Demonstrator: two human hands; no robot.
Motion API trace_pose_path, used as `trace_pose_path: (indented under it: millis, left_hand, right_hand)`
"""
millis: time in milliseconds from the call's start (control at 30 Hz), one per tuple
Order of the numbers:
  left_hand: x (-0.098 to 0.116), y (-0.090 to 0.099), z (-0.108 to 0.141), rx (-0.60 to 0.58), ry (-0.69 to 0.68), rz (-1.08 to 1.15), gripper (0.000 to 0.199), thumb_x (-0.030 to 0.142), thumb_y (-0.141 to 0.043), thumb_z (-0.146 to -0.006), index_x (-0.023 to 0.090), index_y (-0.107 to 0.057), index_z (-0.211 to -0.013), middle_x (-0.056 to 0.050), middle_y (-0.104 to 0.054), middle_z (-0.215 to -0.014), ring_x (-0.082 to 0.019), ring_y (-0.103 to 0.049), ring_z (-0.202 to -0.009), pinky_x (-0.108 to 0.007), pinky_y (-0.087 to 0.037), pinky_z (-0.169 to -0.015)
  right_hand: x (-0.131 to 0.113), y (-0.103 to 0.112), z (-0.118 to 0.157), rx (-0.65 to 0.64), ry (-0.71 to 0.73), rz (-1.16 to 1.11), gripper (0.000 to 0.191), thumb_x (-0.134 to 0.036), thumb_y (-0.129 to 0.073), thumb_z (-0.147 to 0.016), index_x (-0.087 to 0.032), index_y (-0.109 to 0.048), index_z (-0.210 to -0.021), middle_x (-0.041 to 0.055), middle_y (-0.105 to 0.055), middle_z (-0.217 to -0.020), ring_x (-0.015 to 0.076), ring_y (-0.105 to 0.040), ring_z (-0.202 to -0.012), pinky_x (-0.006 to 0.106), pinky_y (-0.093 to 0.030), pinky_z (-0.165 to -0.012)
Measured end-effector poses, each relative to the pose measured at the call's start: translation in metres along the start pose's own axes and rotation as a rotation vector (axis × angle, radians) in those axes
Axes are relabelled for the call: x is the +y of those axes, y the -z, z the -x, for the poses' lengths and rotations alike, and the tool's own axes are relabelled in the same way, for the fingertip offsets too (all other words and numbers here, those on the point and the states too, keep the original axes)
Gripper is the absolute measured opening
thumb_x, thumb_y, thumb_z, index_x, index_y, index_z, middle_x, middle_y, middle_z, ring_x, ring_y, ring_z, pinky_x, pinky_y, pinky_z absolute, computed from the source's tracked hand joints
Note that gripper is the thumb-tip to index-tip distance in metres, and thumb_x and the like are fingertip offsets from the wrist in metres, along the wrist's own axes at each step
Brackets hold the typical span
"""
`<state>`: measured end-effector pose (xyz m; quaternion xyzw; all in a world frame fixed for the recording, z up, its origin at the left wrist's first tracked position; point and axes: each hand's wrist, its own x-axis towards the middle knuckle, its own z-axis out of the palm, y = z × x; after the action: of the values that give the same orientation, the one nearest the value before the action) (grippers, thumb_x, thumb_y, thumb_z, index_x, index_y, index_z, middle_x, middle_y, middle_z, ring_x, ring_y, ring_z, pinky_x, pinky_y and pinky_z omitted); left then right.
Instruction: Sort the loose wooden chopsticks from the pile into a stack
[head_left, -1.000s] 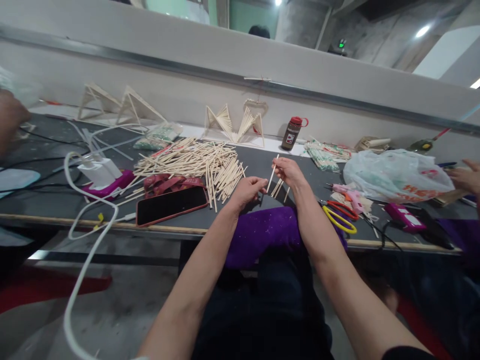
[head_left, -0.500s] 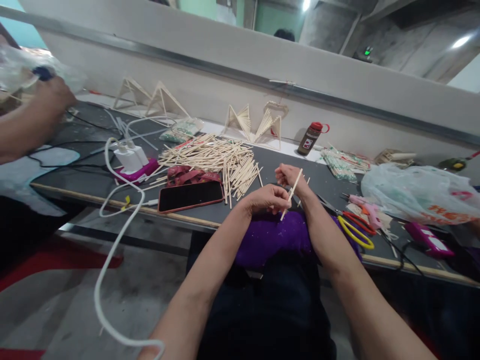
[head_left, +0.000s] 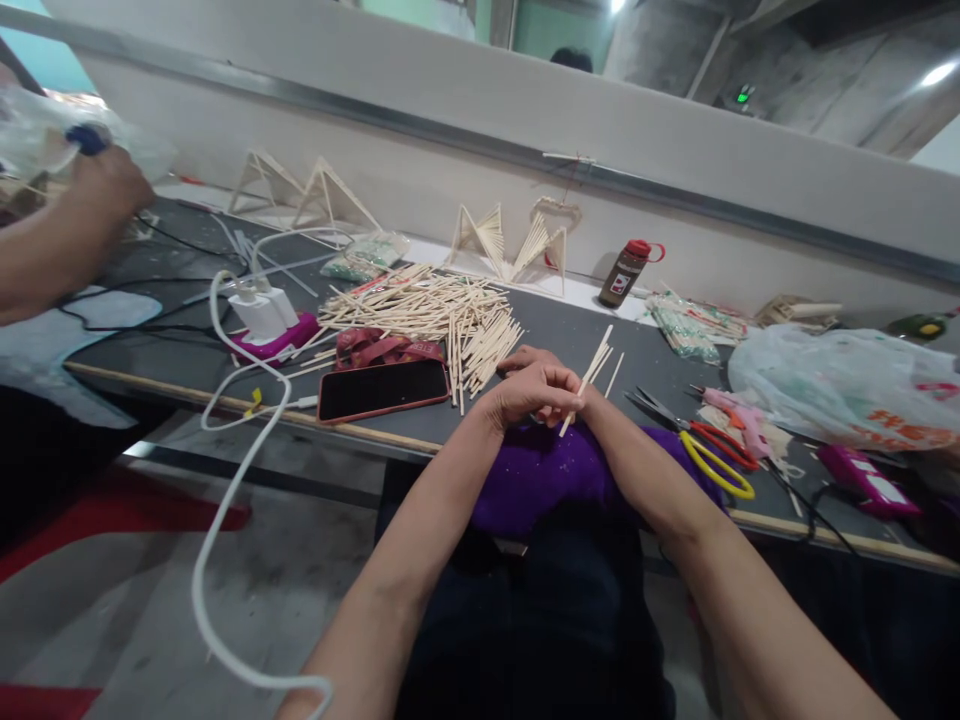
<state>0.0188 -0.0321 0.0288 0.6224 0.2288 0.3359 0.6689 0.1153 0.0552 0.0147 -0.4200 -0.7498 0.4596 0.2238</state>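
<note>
My left hand (head_left: 541, 393) has its thumb and fingers pinched on thin wooden sticks (head_left: 598, 362), which slant up to the right above the purple cloth (head_left: 540, 475). My right hand (head_left: 527, 357) passes behind the left one. Its fingertips are at the right edge of a heap of loose wooden sticks (head_left: 420, 305); most of its fingers are hidden, so their grip does not show. One single stick (head_left: 614, 376) lies on the dark table to the right of the held ones.
Scissors (head_left: 705, 445) and a pink glue gun (head_left: 739, 415) lie to the right, near a plastic bag (head_left: 847, 385). A phone (head_left: 382, 390) and a white cable (head_left: 202, 560) are to the left. Stick models (head_left: 480, 245) and a bottle (head_left: 626, 275) stand behind. Another person's hand (head_left: 112, 185) works far left.
My right hand has moved left, behind my left hand, to the edge of the stick heap. The sticks in my left hand now look spread, with more than one visible.
</note>
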Motion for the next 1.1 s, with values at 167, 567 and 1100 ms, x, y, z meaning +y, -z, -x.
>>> trace_pose_path:
  millis: [167, 567, 1100]
  left_hand:
    - [0.002, 0.0, 0.003, 0.036, -0.007, 0.062, 0.03, 0.036, -0.076, -0.061, 0.013, -0.059, -0.068, -0.001, -0.061, -0.052, -0.006, -0.048, -0.036, -0.018, -0.027, -0.035]
    - [-0.004, 0.001, 0.004, -0.015, -0.045, 0.072, 0.024, 0.032, -0.073, -0.068, 0.012, -0.061, -0.073, 0.0, -0.06, -0.055, -0.006, -0.049, -0.039, -0.016, -0.026, -0.036]
    - [-0.003, 0.001, 0.001, 0.041, 0.009, 0.05, 0.025, 0.033, -0.075, -0.066, 0.013, -0.062, -0.073, -0.001, -0.061, -0.056, -0.006, -0.05, -0.04, -0.018, -0.027, -0.038]
  right_hand:
    - [-0.002, 0.01, -0.009, 0.143, 0.217, 0.443, 0.017, -0.02, -0.057, -0.078, -0.016, -0.073, -0.076, -0.0012, -0.065, -0.072, 0.0135, -0.059, -0.074, 0.02, -0.04, -0.065]
    - [-0.014, -0.008, -0.05, 0.09, 0.273, 1.126, 0.037, -0.016, -0.041, -0.092, -0.026, -0.063, -0.119, 0.0069, -0.059, -0.122, 0.0226, -0.052, -0.102, 0.033, -0.044, -0.085]
    - [0.0, 0.022, -0.028, 0.15, 0.247, 1.057, 0.024, -0.024, -0.05, -0.089, -0.022, -0.073, -0.095, 0.0065, -0.067, -0.103, 0.02, -0.057, -0.094, 0.028, -0.042, -0.074]
